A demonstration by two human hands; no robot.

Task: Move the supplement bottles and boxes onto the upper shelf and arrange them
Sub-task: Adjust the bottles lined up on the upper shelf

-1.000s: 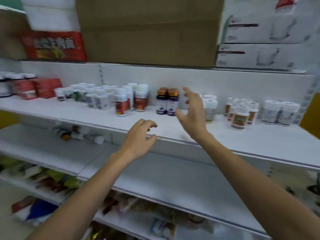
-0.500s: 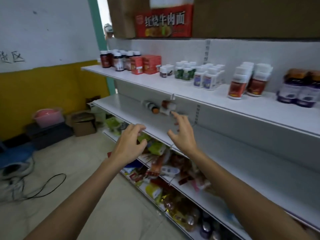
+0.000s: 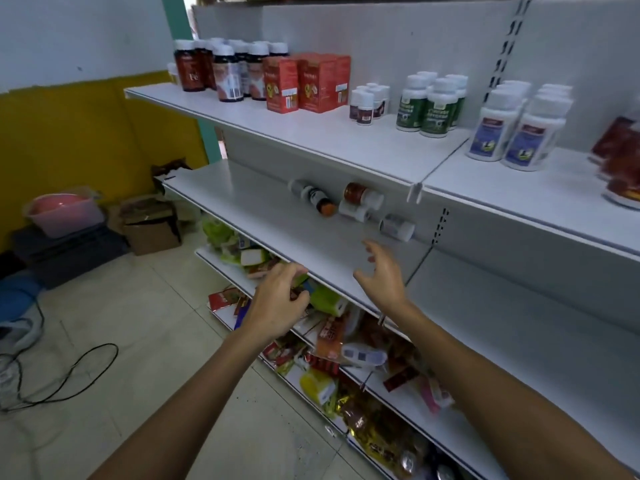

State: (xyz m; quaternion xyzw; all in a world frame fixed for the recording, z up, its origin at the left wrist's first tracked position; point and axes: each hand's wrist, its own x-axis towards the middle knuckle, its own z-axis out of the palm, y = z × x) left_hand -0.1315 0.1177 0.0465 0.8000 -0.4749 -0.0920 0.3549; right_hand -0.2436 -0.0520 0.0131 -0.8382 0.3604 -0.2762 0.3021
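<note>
- Four toppled bottles lie on their sides by the back edge of the middle shelf [image 3: 263,209]: an orange-capped bottle [image 3: 311,199], a brown bottle [image 3: 362,195], a small white bottle [image 3: 353,212] and the nearest white bottle [image 3: 396,227]
- The right hand [image 3: 382,271], fingers spread and empty, hovers over the shelf's front half; the nearest white bottle lies just beyond its fingertips, up and slightly right, long axis roughly along the back panel
- The left hand [image 3: 280,299], loosely curled and holding nothing, sits at the front edge, farther off
- The upper shelf [image 3: 311,136] carries upright bottles and red boxes [image 3: 304,84] towards its back edge
- On the floor, a pink tub [image 3: 64,213] and a cardboard box [image 3: 149,225]; their contents cannot be made out
</note>
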